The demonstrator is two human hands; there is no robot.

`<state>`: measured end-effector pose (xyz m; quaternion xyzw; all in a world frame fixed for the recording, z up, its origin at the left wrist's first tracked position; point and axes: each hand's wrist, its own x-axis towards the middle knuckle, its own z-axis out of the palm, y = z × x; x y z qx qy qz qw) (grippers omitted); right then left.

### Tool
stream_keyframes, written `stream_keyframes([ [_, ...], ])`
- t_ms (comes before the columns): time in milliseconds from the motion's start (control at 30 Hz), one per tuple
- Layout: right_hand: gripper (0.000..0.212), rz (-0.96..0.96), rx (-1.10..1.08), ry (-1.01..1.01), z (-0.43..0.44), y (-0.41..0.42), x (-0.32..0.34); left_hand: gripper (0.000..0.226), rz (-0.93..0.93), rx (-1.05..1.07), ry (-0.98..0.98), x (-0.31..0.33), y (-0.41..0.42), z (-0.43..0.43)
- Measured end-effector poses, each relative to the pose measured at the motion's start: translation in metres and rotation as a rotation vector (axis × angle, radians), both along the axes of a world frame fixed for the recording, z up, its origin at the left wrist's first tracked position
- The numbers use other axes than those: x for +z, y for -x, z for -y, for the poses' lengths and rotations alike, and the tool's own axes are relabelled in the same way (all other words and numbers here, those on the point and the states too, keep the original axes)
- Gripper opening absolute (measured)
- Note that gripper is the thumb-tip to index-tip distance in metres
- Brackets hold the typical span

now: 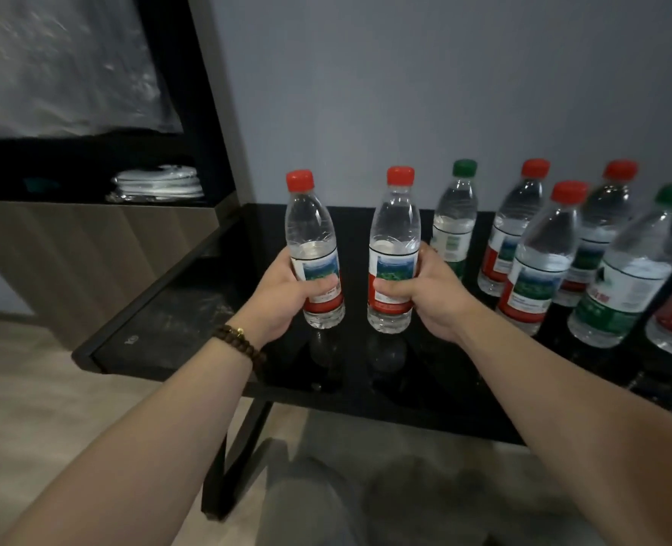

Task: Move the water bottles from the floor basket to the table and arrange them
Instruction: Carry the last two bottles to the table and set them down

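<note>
On the near left of a glossy black tabletop [169, 340], two upright water bottles are held side by side, one in each hand.

Fingers and thumb of the left hand [283, 297] wrap the red-and-white label of a clear plastic red-capped bottle [311, 230]; the right hand [429, 293] grips a second clear red-capped bottle [396, 230] the same way, at 3 o'clock of the first and apart from it. Both bases meet their reflections; whether they touch the top cannot be told. At 3 o'clock of the pair more bottles stand on the table, nearest a clear green-capped bottle [454, 222] just behind the right hand. A dark beaded bracelet [240, 342] circles the left wrist. At 10 o'clock, folded white items [157, 185] lie on a black shelf.
</note>
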<state>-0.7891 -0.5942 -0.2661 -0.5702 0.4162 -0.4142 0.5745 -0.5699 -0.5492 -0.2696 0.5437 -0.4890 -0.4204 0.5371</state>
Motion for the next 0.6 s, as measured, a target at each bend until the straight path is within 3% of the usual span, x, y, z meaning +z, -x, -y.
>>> stream_keyframes([
  [300, 0.072, -0.019, -0.005, -0.047, -0.009, 0.005, -0.013, 0.052, 0.046, -0.056, -0.064, -0.007, -0.002, -0.005],
  [600, 0.08, -0.145, 0.145, -0.022, 0.006, 0.001, -0.027, 0.063, 0.113, -0.087, -0.052, -0.022, -0.002, -0.003],
])
